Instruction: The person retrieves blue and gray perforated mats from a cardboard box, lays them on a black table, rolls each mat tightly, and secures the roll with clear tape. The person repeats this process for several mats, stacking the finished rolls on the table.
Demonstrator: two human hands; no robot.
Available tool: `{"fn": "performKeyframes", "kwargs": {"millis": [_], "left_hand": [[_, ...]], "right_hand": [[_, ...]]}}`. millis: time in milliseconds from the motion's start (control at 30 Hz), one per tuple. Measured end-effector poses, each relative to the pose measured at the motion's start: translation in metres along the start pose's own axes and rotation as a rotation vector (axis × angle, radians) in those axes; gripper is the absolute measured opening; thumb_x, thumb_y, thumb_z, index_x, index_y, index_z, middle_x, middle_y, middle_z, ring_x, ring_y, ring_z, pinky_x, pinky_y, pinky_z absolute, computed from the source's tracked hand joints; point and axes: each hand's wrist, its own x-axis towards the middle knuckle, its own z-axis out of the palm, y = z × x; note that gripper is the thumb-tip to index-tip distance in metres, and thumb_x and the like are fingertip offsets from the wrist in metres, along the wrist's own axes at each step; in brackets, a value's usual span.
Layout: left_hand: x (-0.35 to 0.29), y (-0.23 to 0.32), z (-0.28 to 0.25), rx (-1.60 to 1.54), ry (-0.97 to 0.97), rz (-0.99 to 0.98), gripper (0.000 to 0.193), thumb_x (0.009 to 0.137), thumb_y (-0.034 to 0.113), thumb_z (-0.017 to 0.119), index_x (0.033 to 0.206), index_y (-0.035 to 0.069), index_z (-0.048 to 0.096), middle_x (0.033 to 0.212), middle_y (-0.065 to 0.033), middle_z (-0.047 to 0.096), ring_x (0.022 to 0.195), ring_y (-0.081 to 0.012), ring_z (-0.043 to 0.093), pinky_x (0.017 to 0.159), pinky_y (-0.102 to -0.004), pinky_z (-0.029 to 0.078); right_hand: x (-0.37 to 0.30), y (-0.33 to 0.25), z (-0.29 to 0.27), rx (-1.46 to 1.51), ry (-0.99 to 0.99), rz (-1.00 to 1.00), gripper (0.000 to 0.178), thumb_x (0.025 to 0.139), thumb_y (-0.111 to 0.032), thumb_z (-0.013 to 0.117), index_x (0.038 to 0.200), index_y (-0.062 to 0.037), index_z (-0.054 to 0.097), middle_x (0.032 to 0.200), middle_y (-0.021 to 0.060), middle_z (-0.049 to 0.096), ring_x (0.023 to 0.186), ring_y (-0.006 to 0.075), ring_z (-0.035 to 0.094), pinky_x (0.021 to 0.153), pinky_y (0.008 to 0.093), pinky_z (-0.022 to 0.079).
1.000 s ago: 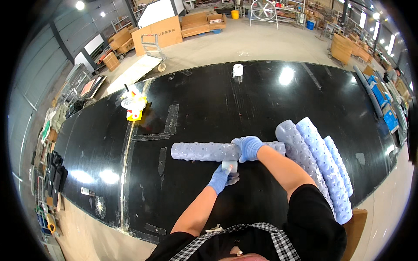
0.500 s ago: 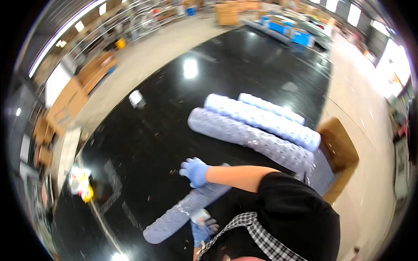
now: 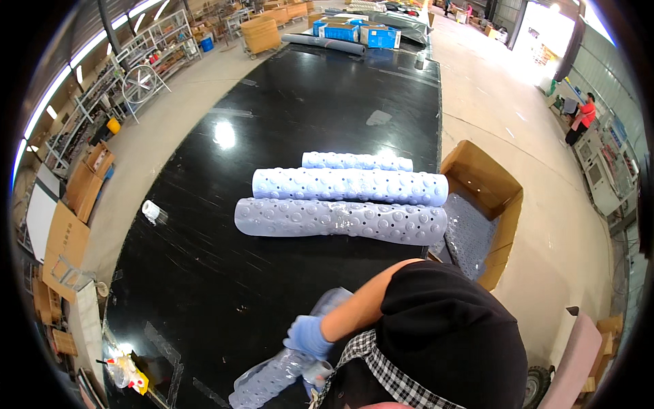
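A grey, see-through bath mat with round bumps lies rolled up on the black table near me, slanting from lower left to upper right. Across its middle is my right hand in a blue glove, its fingers curled down over the roll and slightly blurred. Close below it my gloved left hand, mostly hidden at the lower edge, grips a whitish roll of tape against the mat's near side. Farther off, a grey rolled mat and two bluish rolled mats lie side by side.
An open cardboard box holding grey bumpy mats stands at the table's right edge. A small white-capped container is at the left; a yellow-and-white item lies at lower left. Blue boxes stand at the far end. A person in red stands far right.
My right hand has come nearer to me and down onto the rolled mat, its fingers now curled. The mat has shifted nearer and looks bent. The whole view has turned.
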Motion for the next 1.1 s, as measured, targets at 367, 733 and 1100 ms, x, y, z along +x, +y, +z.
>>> {"fn": "performKeyframes", "kwargs": {"millis": [367,733,1100], "left_hand": [[0.105,0.046,0.041,0.079,-0.242,0.206,0.053,0.092,0.049,0.064,0.122,0.008,0.051,0.098,-0.0086,0.063,0.081,-0.0212,0.065,0.062,-0.0278,0.053],[0.112,0.057,-0.003,0.058,-0.068,0.298,0.038,0.091,0.027,0.068,0.119,0.004,0.053,0.107,-0.0126,0.061,0.095,-0.0252,0.063,0.08,-0.0369,0.054],[0.04,0.075,-0.168,0.714,0.411,0.61,0.036,0.09,0.018,0.068,0.118,0.003,0.053,0.11,-0.0142,0.06,0.099,-0.0268,0.062,0.086,-0.0399,0.053]], "right_hand": [[0.071,0.059,-0.082,-0.016,0.55,-0.056,0.075,0.073,-0.056,0.073,0.131,-0.0112,0.058,0.137,0.0117,0.052,0.129,0.0313,0.048,0.108,0.0474,0.038],[0.105,0.072,-0.088,-0.283,0.518,0.093,0.11,0.066,-0.065,0.076,0.152,-0.0094,0.035,0.151,0.0223,0.038,0.144,0.0428,0.029,0.12,0.0552,0.016],[-0.031,0.032,-0.102,0.206,0.32,0.102,0.074,0.06,-0.038,0.087,0.122,-0.0084,0.06,0.101,0.0158,0.071,0.095,0.0339,0.07,0.081,0.0462,0.055]]}}
